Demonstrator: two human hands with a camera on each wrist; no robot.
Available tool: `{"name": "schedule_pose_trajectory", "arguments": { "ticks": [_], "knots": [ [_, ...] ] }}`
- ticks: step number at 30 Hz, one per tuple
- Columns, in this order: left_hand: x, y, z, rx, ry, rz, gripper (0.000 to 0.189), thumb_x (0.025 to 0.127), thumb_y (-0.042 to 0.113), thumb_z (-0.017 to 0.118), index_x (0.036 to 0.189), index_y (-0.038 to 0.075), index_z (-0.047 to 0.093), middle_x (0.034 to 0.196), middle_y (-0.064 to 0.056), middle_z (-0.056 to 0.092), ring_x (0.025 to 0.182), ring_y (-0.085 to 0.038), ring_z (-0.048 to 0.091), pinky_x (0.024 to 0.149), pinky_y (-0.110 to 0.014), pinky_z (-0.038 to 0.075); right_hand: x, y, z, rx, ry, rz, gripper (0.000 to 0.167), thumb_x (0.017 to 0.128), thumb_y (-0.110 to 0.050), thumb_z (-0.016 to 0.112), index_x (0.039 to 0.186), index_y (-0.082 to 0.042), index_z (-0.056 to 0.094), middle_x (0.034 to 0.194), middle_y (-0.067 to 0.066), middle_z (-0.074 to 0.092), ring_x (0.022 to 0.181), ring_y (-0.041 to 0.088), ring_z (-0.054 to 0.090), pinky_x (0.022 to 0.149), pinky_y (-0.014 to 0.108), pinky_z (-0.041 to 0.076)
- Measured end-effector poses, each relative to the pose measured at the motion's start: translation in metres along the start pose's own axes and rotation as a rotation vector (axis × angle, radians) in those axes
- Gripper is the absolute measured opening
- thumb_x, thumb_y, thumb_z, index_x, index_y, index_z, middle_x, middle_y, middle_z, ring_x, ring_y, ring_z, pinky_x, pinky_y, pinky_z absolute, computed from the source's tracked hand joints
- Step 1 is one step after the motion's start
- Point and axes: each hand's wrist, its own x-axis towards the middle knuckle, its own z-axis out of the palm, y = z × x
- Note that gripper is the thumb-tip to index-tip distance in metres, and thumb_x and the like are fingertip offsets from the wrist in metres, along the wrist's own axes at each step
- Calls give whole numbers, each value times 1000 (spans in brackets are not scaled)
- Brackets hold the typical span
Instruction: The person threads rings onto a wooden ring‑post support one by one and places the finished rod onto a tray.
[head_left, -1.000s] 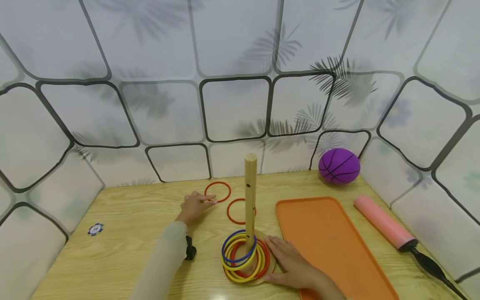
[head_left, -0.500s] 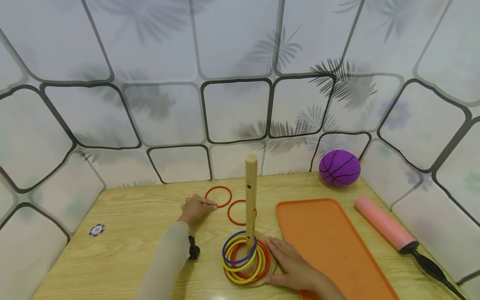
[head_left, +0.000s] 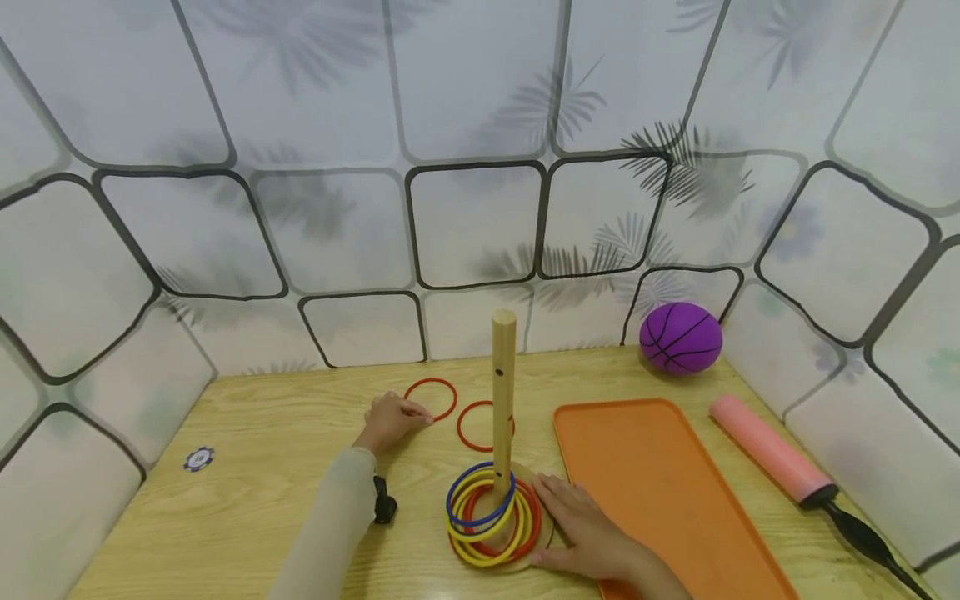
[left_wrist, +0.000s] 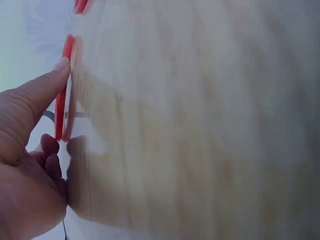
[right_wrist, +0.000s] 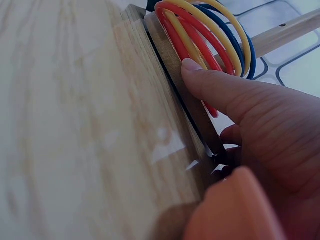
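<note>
My left hand [head_left: 392,418] pinches the near edge of a thin red ring [head_left: 454,393] between thumb and fingers, low over the table. In the left wrist view this ring [left_wrist: 59,115] stands out edge-on under the thumb. Beside it a second red ring [head_left: 460,429] lies flat, partly behind the upright wooden peg [head_left: 503,392]. Around the peg's foot several yellow, red and blue rings [head_left: 468,560] lie loosely stacked. My right hand [head_left: 588,533] holds the round wooden base [right_wrist: 192,107] by its right edge, the thumb on top and the fingers at its side.
An orange tray [head_left: 645,467] lies right of the peg, next to my right hand. Farther right is a pink hand pump [head_left: 768,446] with a black handle. A purple ball [head_left: 681,337] sits at the back by the patterned wall. A poker chip [head_left: 199,458] lies at left.
The far red ring has shifted slightly toward me and left, with my left fingers now closed on its edge. The right hand and the base have stayed in place.
</note>
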Motion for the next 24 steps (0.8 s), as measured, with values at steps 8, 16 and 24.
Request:
{"name": "schedule_pose_trajectory", "arguments": {
  "ticks": [8,16,24],
  "knots": [
    [-6,-6,0,-60,123,128,14,81,22,75,86,9,78,81,-5,56,83,-22,44,85,-45,24,0,1,2,-8,8,-6,94,83,-57,62,147,3,27,149,25,27,137,43,23,106,62,14],
    [-20,-3,-6,-196,179,49,19,85,21,71,94,5,76,106,-14,60,102,-29,53,92,-44,39,1,1,3,-13,19,-17,94,83,-57,62,146,3,28,149,25,28,136,43,23,105,63,15],
    [-40,8,-13,-338,284,-54,27,85,29,71,102,8,75,104,-9,70,86,-17,60,69,-28,47,-1,2,4,-36,43,-38,93,83,-57,62,145,4,30,147,26,30,135,44,26,105,63,17]
  ]
}}
